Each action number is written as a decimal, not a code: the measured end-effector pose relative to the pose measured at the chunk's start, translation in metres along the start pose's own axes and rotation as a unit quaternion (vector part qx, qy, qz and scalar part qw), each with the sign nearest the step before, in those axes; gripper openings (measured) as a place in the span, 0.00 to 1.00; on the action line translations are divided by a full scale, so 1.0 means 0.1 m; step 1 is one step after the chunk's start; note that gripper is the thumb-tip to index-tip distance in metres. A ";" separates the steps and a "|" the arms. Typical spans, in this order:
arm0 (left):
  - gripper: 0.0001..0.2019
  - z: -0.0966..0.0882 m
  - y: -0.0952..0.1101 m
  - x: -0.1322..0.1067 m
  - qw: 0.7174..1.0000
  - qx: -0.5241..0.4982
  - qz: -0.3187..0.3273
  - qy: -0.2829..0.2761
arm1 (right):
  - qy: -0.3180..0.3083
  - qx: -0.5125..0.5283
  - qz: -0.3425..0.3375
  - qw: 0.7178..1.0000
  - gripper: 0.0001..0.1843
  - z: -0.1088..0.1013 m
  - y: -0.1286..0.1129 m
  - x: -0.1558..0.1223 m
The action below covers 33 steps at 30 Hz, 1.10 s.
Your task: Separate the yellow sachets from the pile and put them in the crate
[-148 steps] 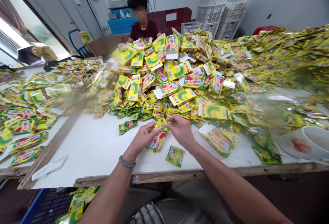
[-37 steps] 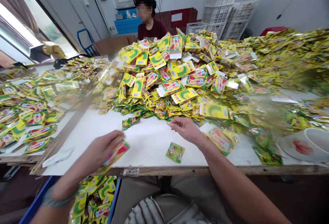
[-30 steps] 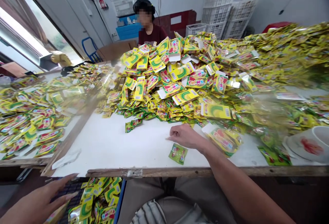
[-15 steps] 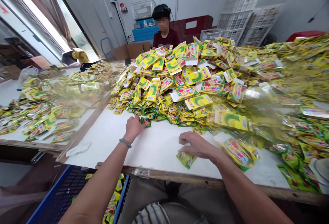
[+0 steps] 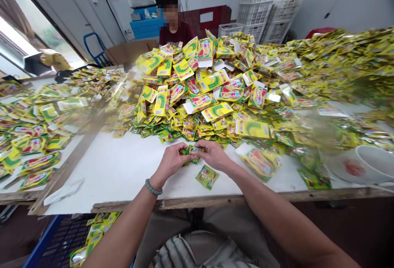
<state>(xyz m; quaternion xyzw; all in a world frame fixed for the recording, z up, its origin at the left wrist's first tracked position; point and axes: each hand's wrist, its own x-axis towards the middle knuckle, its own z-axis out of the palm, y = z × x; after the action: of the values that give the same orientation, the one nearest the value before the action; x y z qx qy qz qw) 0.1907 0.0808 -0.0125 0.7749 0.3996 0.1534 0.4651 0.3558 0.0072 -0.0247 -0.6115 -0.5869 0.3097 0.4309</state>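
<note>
My left hand (image 5: pixel 172 160) is closed on a small green candy packet (image 5: pixel 191 153) at the front edge of the heap. From the other side, the fingers of my right hand (image 5: pixel 214 155) pinch at the same spot; whether there is one packet or two between them is hard to make out. A second green packet (image 5: pixel 207 177) lies flat on the white tabletop (image 5: pixel 123 173), just below my right hand. Beyond both hands rises a big heap of yellow candy boxes (image 5: pixel 215 112) with green packets along its foot.
On the right lies a white cup (image 5: pixel 363 163) on its side. A wooden strip (image 5: pixel 72 153) separates another pile of boxes (image 5: pixel 33 145) at left. Below the table edge stands a blue crate (image 5: pixel 46 239) holding yellow boxes. Across the table is another person (image 5: pixel 175 32); white crates (image 5: pixel 255 9) are stacked behind.
My left hand has brought a green packet from the heap's foot toward the middle. My right hand has left the packet on the table and moved up to meet my left. The view has shifted.
</note>
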 end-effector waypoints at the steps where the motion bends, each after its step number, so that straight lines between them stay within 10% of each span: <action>1: 0.13 0.03 0.00 0.04 1.000 -0.008 0.001 -0.008 | 0.014 -0.011 0.006 1.000 0.06 -0.02 0.02 0.00; 8: 0.11 0.07 -0.17 0.15 0.995 -0.079 -0.007 0.068 | 0.139 -0.064 0.054 0.987 0.06 -0.16 0.10 0.03; 16: 0.17 0.00 -0.12 0.22 0.965 -0.195 0.009 0.173 | 0.044 -0.224 0.020 0.974 0.07 -0.15 0.07 -0.04; 19: 0.19 0.09 -0.09 0.23 0.950 -0.261 0.021 0.170 | 0.101 -0.167 -0.024 0.980 0.11 -0.10 0.01 -0.03; 28: 0.21 0.14 0.00 0.14 0.863 -0.493 -0.083 0.073 | -0.023 0.250 0.077 0.965 0.19 -0.04 -0.01 0.02; 33: 0.19 0.17 -0.01 0.09 0.912 -0.396 -0.103 -0.017 | -0.008 0.074 0.053 0.996 0.07 -0.02 0.00 -0.01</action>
<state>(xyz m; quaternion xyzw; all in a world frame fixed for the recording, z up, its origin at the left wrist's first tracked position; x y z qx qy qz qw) 0.2065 0.0778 -0.0240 0.4841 0.3751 0.2371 0.7542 0.3575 0.0058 -0.0241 -0.6056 -0.5330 0.3795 0.4529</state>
